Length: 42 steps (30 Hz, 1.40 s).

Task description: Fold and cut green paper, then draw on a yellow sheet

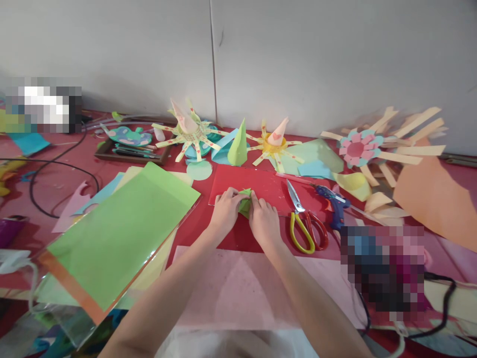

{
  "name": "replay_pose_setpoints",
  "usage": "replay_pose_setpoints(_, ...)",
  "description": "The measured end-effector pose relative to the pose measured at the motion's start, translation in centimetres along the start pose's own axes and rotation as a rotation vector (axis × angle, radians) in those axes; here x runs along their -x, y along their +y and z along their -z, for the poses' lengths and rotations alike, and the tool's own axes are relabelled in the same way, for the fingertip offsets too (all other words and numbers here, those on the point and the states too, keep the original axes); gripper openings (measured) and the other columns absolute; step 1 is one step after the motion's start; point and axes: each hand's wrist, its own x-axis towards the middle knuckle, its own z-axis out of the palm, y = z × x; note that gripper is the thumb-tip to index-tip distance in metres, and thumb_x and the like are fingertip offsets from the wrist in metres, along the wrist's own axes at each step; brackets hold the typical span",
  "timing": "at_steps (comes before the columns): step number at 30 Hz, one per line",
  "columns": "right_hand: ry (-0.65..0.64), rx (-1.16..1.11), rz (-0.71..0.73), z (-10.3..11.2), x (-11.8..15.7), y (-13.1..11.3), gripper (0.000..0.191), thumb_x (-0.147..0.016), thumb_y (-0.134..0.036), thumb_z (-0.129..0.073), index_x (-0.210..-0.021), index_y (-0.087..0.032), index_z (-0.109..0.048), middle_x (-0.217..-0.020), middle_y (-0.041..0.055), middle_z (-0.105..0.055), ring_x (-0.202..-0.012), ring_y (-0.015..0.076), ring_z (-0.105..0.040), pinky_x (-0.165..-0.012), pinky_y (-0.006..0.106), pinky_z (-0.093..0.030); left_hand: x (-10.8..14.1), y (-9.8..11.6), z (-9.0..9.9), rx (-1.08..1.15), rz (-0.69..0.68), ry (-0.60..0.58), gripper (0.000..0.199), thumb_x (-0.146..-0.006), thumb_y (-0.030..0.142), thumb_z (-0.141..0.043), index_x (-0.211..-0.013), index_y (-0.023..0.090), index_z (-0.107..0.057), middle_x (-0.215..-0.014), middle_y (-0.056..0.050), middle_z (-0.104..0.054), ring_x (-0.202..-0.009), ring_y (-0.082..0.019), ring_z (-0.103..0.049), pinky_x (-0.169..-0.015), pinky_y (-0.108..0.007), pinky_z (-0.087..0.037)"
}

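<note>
A person's left hand (225, 208) and right hand (265, 221) pinch a small bright-green piece of folded paper (244, 206), thumbs and fingertips clamped on both its sides. Creased, with a point showing at its top, the piece is partly hidden by the fingers. It is over a flat red paper sheet (257, 179); whether the two touch cannot be told. A light-green paper cone (238, 151) stands at twelve o'clock from it, scissors with one yellow and one red handle (295, 199) lie at three, and a large green sheet in clear plastic (122, 238) at nine.
</note>
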Motion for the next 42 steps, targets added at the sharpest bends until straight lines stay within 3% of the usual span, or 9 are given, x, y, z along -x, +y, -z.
replay_pose_setpoints(11,0.008,-0.013,-0.018,-0.2,0.4,-0.2,0.043,-0.09,-0.013,-0.029,-0.131,-0.006,-0.04,-0.097,0.015,-0.058,-0.091,0.0229,-0.055,-0.077,0.034,-0.041,-0.1,0.1,0.0,0.021,0.013,-0.008,0.034,-0.087,0.011,-0.035,-0.1,0.024,-0.064,-0.097,-0.003,-0.055,-0.089,-0.015,-0.055,-0.078,-0.032,-0.033)
replay_pose_setpoints(19,-0.059,-0.083,-0.05,0.7,0.2,0.1,0.043,-0.091,-0.018,-0.029,-0.131,-0.008,-0.041,-0.097,0.013,-0.06,-0.093,0.0213,-0.057,-0.078,0.031,-0.04,0.0,0.3,0.0,0.043,0.039,0.019,0.03,-0.088,0.012,-0.037,-0.097,0.022,-0.063,-0.098,-0.001,-0.057,-0.088,-0.014,-0.055,-0.079,-0.031,-0.034)
replay_pose_setpoints(29,-0.03,-0.072,-0.048,0.4,0.2,0.1,0.043,-0.09,-0.018,-0.031,-0.131,-0.008,-0.042,-0.098,0.0138,-0.061,-0.092,0.022,-0.057,-0.078,0.032,-0.041,0.2,0.7,0.3,-0.197,-0.026,0.024,0.025,-0.088,0.017,-0.039,-0.101,0.019,-0.06,-0.099,-0.004,-0.058,-0.09,-0.018,-0.053,-0.082,-0.033,-0.038)
replay_pose_setpoints(33,-0.03,-0.063,-0.041,0.4,0.1,0.1,0.043,-0.09,-0.018,-0.031,-0.131,-0.008,-0.042,-0.097,0.0136,-0.06,-0.092,0.0222,-0.057,-0.078,0.032,-0.041,0.3,0.6,0.1,-0.238,-0.123,0.007,0.029,-0.089,0.014,-0.035,-0.109,0.017,-0.056,-0.113,-0.005,-0.057,-0.103,-0.018,-0.051,-0.09,-0.034,-0.037)
replay_pose_setpoints(37,-0.036,-0.055,-0.043,0.4,0.2,0.0,0.043,-0.091,-0.018,-0.03,-0.13,-0.008,-0.042,-0.096,0.0135,-0.06,-0.092,0.0221,-0.057,-0.078,0.032,-0.041,0.4,0.8,-0.3,-0.223,-0.231,-0.063,0.039,-0.09,0.013,-0.028,-0.127,0.015,-0.043,-0.134,-0.006,-0.046,-0.121,-0.015,-0.042,-0.098,-0.031,-0.035)
replay_pose_setpoints(42,-0.057,-0.055,-0.055,0.7,0.1,-0.1,0.044,-0.091,-0.019,-0.028,-0.131,-0.008,-0.041,-0.102,0.0142,-0.06,-0.094,0.0223,-0.056,-0.08,0.033,-0.041,0.9,0.9,-0.9,-0.27,-0.262,-0.174,0.049,-0.087,0.009,-0.021,-0.135,0.009,-0.032,-0.144,-0.009,-0.032,-0.133,-0.014,-0.027,-0.109,-0.034,-0.022)
